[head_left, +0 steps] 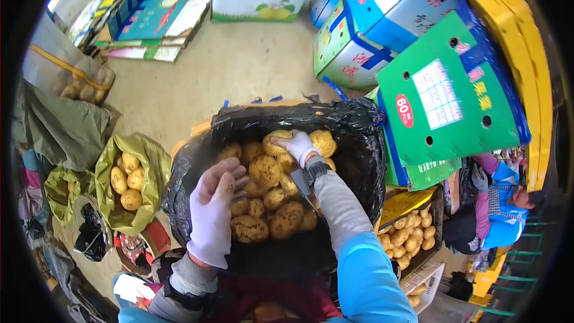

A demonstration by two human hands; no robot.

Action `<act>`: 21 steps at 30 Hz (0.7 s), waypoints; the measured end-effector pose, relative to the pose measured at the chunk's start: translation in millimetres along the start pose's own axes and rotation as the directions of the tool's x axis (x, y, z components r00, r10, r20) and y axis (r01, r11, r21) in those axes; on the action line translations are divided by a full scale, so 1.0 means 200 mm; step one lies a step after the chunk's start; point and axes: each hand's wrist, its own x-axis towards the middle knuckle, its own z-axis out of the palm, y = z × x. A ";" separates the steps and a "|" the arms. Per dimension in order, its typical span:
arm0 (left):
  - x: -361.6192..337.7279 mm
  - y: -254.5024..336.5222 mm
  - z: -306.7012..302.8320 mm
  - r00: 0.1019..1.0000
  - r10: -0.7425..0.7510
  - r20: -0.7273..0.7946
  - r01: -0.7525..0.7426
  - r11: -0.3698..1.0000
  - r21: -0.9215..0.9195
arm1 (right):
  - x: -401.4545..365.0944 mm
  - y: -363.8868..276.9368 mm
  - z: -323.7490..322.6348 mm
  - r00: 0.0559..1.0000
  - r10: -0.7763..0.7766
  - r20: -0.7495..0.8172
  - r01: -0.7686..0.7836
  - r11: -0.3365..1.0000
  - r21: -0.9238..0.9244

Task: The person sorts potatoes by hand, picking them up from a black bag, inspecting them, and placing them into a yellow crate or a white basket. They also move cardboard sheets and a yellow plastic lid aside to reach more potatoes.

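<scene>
Potatoes (265,170) lie heaped in a box lined with a black plastic bag (365,167) in front of me. My right hand (297,145), in a white glove, reaches to the far side of the heap. Its fingers are closed over a large pale potato (276,143). My left hand (214,212), also gloved and with dirt on the fingertips, hovers over the left side of the box. That hand is open, palm turned inward, with nothing in it. A dark strap with a grey device (301,183) sits at my right wrist.
At left stands an olive sack (156,164) with potatoes. Printed fruit cartons (445,93) are stacked at right beside yellow crates (529,54). Below them is another potato crate (409,236), with a co-worker (499,203) nearby. Flattened cartons (161,6) lie at far left.
</scene>
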 end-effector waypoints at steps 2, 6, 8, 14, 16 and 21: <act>-0.02 0.03 0.03 0.999 0.045 -0.007 -0.045 0.999 -0.007 | -0.11 -0.03 -0.11 0.986 0.080 0.148 -0.122 0.945 0.303; -0.03 -0.12 0.11 0.960 0.277 0.049 -0.281 0.948 0.146 | -0.68 -0.19 -0.40 0.971 -0.022 0.239 -0.136 0.769 0.625; -0.15 -0.20 0.17 0.927 0.341 0.158 -0.376 0.850 0.370 | -0.89 -0.13 -0.49 0.935 -0.113 0.336 -0.110 0.809 0.578; -0.42 -0.30 0.38 0.707 0.422 0.567 -0.686 0.605 0.404 | -1.49 -0.10 -0.46 0.935 -0.337 -0.113 0.353 0.850 0.391; -0.46 -0.25 0.37 0.737 0.361 0.572 -0.598 0.743 0.302 | -1.57 -0.13 -0.44 0.917 -0.321 -0.238 0.381 0.881 0.281; -0.36 -0.25 0.26 0.657 0.391 0.645 -0.712 0.605 0.358 | -1.55 -0.13 -0.35 0.782 -0.446 -0.435 0.567 0.799 0.199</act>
